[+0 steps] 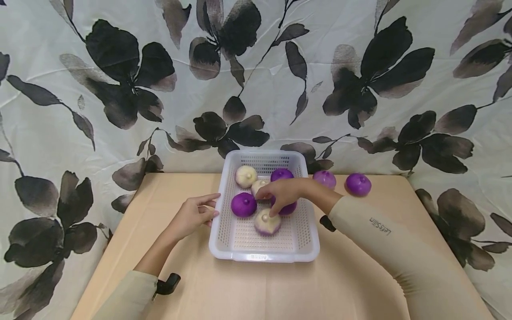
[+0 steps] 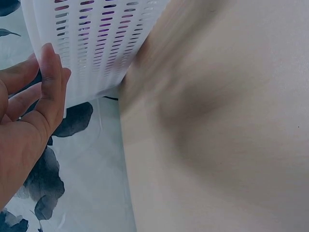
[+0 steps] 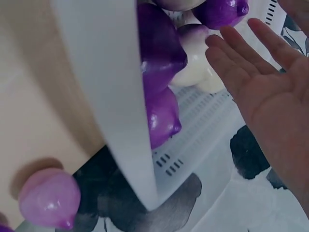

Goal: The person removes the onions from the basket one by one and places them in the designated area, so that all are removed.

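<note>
A white slotted basket on the table holds several glossy onions. Inside are a cream onion, a purple onion and a cream onion with a purple base. My right hand reaches over the basket's right side, its thumb at the cream-and-purple onion's top. In the right wrist view its fingers look straight beside the onions, with nothing grasped. It partly hides another purple onion and a second cream one. At the basket's left rim, my left hand touches the outer wall with its fingertips.
Outside the basket, at the table's back right, sit a lighter purple onion and a deep purple onion. A floral cloth hangs behind the wooden table.
</note>
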Demonstrator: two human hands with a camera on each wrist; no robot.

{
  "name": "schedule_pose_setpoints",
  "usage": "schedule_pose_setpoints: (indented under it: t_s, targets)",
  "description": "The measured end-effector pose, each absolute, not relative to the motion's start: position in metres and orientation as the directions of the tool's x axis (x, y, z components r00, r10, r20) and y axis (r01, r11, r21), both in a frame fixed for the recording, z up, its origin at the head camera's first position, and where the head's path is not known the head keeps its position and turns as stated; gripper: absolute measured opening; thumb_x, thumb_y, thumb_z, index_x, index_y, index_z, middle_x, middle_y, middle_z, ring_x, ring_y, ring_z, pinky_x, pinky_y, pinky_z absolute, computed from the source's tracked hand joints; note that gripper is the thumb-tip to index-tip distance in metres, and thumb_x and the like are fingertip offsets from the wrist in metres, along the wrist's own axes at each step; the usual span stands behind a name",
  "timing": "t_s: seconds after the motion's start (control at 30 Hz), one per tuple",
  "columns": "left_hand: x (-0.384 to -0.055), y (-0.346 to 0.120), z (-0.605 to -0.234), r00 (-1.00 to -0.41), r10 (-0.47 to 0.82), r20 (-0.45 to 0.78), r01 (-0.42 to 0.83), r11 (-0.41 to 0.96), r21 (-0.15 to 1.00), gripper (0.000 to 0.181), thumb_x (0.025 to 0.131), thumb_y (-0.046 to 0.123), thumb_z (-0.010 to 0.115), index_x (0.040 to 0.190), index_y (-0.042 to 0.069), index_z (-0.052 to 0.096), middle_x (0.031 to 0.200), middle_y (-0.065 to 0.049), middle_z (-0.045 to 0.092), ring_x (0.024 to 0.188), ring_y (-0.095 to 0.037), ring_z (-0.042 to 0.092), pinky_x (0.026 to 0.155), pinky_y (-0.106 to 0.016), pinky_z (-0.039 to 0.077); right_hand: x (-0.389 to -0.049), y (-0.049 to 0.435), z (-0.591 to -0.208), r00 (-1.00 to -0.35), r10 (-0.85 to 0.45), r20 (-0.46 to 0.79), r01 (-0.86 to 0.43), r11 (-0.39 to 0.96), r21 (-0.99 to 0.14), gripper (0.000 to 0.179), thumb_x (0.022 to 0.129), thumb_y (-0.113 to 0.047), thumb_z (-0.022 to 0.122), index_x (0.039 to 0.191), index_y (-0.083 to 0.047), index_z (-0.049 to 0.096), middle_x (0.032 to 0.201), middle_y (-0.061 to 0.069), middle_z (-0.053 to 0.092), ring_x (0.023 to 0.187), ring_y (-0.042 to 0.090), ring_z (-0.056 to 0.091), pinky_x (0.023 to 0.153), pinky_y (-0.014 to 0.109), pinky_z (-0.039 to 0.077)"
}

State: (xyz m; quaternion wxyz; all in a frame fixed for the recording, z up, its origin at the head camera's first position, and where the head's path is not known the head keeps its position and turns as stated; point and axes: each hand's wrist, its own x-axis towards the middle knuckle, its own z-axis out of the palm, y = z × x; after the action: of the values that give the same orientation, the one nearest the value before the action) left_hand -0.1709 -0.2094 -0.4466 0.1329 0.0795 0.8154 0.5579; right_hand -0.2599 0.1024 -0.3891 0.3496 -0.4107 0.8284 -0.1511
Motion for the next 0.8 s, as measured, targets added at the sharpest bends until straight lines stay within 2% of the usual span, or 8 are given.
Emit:
schedule_pose_setpoints:
  t_s: [0.13, 0.43, 0.63, 0.8]
  targets:
    - [-0.171, -0.21, -0.448, -0.952, 0.281, -0.125, -0.016, 0.36, 0.933, 0.058, 0.094, -0.007, 0.068, 0.149, -0.005, 0.05, 0.122, -0.03, 0.064, 0.08, -0.018, 0.072, 0.068, -0.042, 0.067, -0.259, 0.094, -0.396, -0.393, -0.774, -0.496, -0.597, 0.625, -0.503, 0.069, 0.088, -0.024, 0.083, 0.147, -0.005, 0.053, 0.15, 0.012, 0.056, 0.141, 0.027, 0.051, 0.123, 0.041, 0.039]
    - [-0.171, -0.209, -0.445, -0.951, 0.284, -0.122, -0.01, 0.368, 0.93, 0.058, 0.094, -0.007, 0.068, 0.149, -0.005, 0.05, 0.122, -0.029, 0.065, 0.081, -0.02, 0.072, 0.071, -0.047, 0.066, -0.25, 0.091, -0.41, -0.447, -0.73, -0.517, -0.542, 0.681, -0.492, 0.067, 0.081, -0.008, 0.084, 0.143, -0.008, 0.059, 0.143, 0.012, 0.06, 0.133, 0.026, 0.053, 0.118, 0.04, 0.044]
    - [-0.171, -0.209, -0.444, -0.953, 0.276, -0.127, -0.015, 0.375, 0.927, 0.058, 0.093, -0.007, 0.068, 0.149, -0.004, 0.05, 0.122, -0.029, 0.065, 0.079, -0.019, 0.071, 0.069, -0.043, 0.066, -0.246, 0.087, -0.413, -0.476, -0.711, -0.517, -0.577, 0.696, -0.427, 0.066, 0.081, -0.007, 0.084, 0.143, -0.012, 0.06, 0.139, 0.008, 0.062, 0.122, 0.019, 0.055, 0.114, 0.036, 0.046]
    - [-0.172, -0.209, -0.446, -0.951, 0.283, -0.123, -0.011, 0.367, 0.93, 0.058, 0.094, -0.007, 0.068, 0.149, -0.005, 0.05, 0.122, -0.029, 0.064, 0.08, -0.018, 0.071, 0.069, -0.042, 0.066, -0.246, 0.082, -0.408, -0.458, -0.698, -0.55, -0.61, 0.697, -0.377, 0.068, 0.083, -0.011, 0.084, 0.146, -0.014, 0.058, 0.144, 0.007, 0.061, 0.131, 0.019, 0.055, 0.117, 0.036, 0.045]
